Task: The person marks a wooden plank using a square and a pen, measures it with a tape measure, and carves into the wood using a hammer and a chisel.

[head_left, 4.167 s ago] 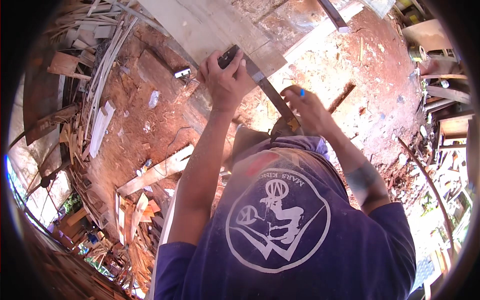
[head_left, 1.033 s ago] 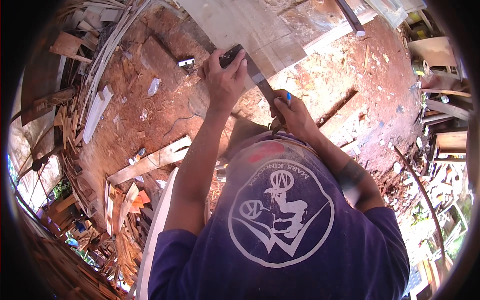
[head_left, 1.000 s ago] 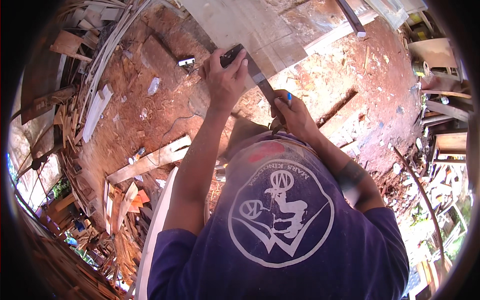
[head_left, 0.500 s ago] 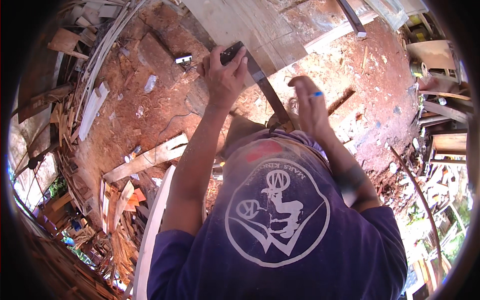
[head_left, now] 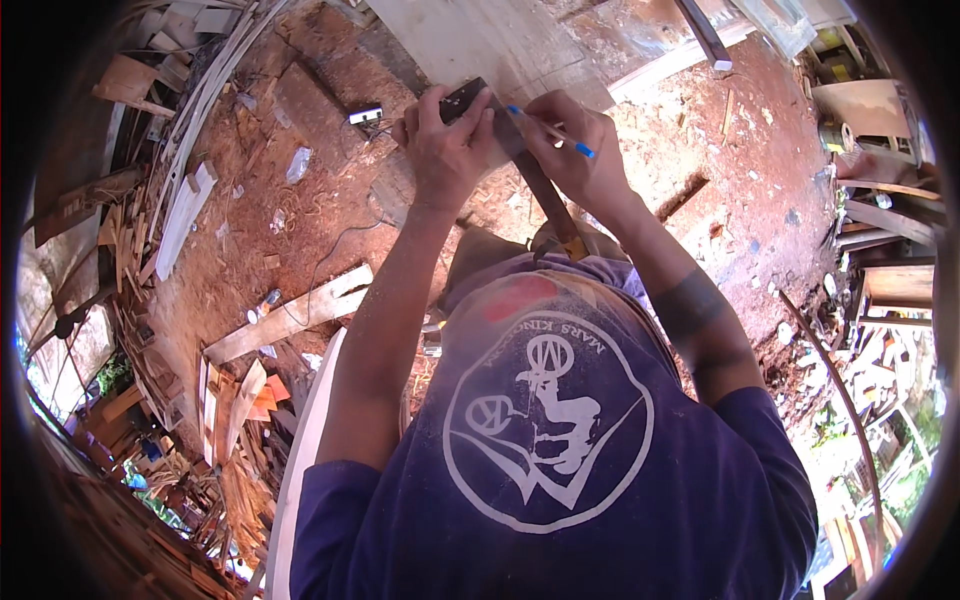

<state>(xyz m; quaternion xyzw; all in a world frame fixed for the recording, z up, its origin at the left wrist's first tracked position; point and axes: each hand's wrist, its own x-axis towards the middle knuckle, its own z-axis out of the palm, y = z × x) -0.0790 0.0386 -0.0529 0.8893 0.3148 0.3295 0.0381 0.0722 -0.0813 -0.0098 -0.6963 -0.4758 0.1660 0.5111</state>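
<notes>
My left hand (head_left: pixel 445 150) is closed around the far end of a dark, narrow wooden strip (head_left: pixel 545 195), thumb on one side and fingers on the other. A short dark block (head_left: pixel 465 100) shows between its thumb and fingers; whether it is one piece with the strip I cannot tell. The strip slopes back toward my lap, its near end by my waist. In my right hand (head_left: pixel 580 150), a slim pen with blue ends (head_left: pixel 584 150) is pinched, one end close over the strip beside my left thumb. Whether it touches the wood I cannot tell.
A pale board (head_left: pixel 480 45) lies beyond my hands. Another dark bar (head_left: pixel 705 35) juts in at the far right. Scrap planks (head_left: pixel 290 318) and a thin cable (head_left: pixel 335 245) lie on the reddish ground at left. Wood offcuts (head_left: pixel 900 400) are heaped at right.
My right hand has swung left and away from me, from beside the strip to over it, bringing the pen near my left hand. The left hand keeps its hold almost unmoved.
</notes>
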